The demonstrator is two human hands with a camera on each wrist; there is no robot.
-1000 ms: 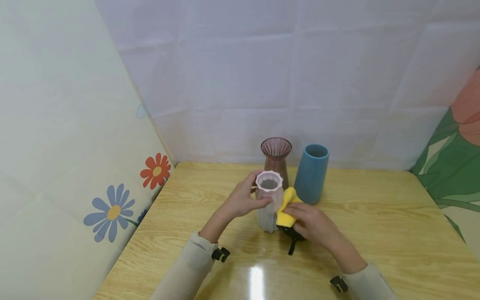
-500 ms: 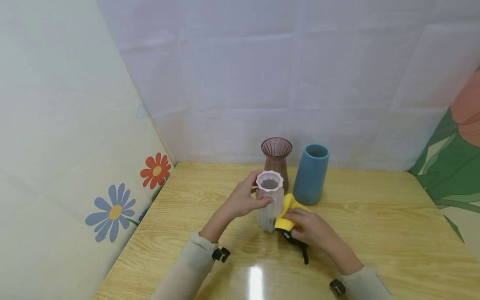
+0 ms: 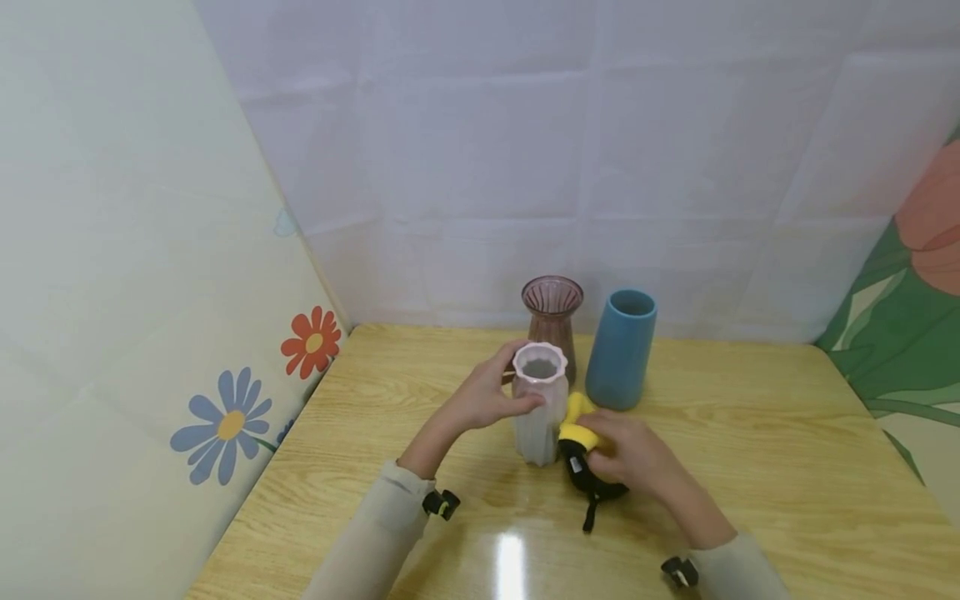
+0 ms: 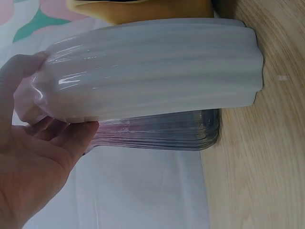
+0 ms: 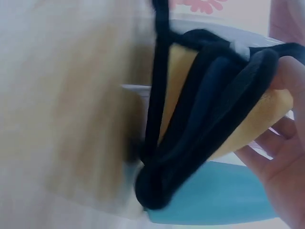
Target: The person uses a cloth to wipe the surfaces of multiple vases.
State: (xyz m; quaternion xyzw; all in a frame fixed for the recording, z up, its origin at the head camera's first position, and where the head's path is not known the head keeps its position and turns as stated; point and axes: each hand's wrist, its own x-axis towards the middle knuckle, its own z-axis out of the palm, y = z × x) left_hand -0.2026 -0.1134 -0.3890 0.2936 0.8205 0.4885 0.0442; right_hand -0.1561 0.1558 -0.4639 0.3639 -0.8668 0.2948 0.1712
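A pale pink-white fluted vase (image 3: 540,417) stands upright on the table, its scalloped rim facing up. My left hand (image 3: 491,400) grips it near the rim, thumb in front and fingers around the far side; the left wrist view shows the vase (image 4: 157,71) close up. Beside it on the right, my right hand (image 3: 630,450) pinches a yellow and black cloth (image 3: 579,435) with a dark hanging loop. The cloth lies right at the vase's lower side. In the right wrist view the cloth's black part (image 5: 209,114) covers much of the vase.
Behind the pink-white vase stands a purple ribbed glass vase (image 3: 553,312) with a flared mouth. A blue tapered vase (image 3: 622,350) is to its right. The wood-grain table (image 3: 750,433) meets a pale cloth backdrop (image 3: 480,167) at the back.
My right hand has moved the cloth a little downward along the vase's right side, and more of the black part now shows. The left hand and the vases stay in place.
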